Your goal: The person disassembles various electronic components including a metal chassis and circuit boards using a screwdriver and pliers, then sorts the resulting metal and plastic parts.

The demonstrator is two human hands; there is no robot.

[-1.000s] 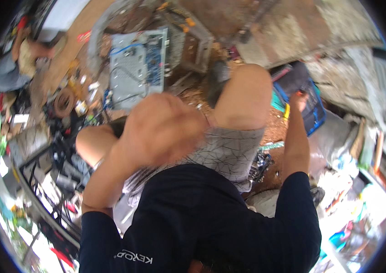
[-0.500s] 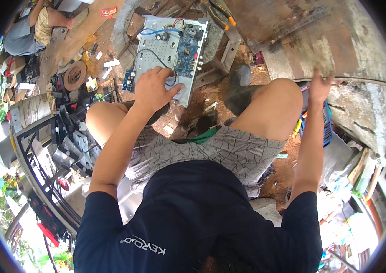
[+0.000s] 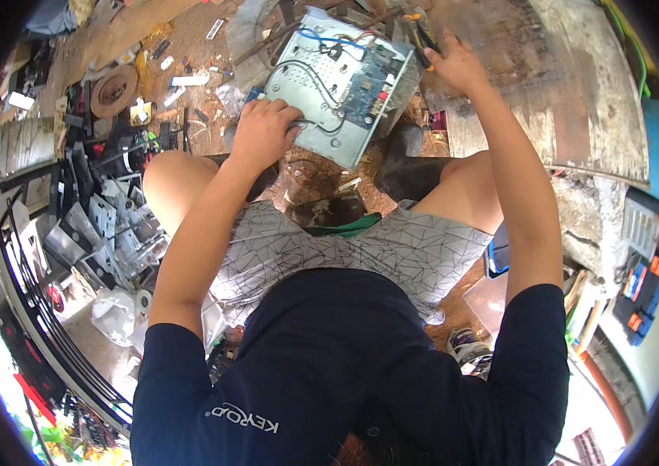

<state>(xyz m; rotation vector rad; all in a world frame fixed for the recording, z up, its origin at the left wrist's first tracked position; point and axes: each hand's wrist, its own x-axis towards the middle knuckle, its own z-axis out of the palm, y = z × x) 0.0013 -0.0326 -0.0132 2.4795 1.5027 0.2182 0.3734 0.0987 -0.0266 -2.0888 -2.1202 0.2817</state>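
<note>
An open metal chassis (image 3: 310,93) with a blue circuit board (image 3: 368,87), a blue cable and black wires lies tilted in front of my knees. My left hand (image 3: 267,128) is closed over its near left edge, fingers curled beside a black wire; the fingertips' undersides are hidden. Just beyond that hand shows the corner of a small blue board (image 3: 254,94). My right hand (image 3: 460,68) is stretched out past the chassis's far right corner, thumb and fingers apart, right by the yellow-and-black handles of a pair of pliers (image 3: 423,35). Contact with the handles is unclear.
A worn wooden board (image 3: 539,116) lies to the right. At the left are a rusty disc (image 3: 114,89) and a heap of metal scrap (image 3: 104,225) beside a black metal frame. A blue-and-orange case (image 3: 644,295) stands at the far right.
My right hand has moved from beside my right knee up and left to the pliers. The chassis has turned clockwise, with my left hand still at its near edge.
</note>
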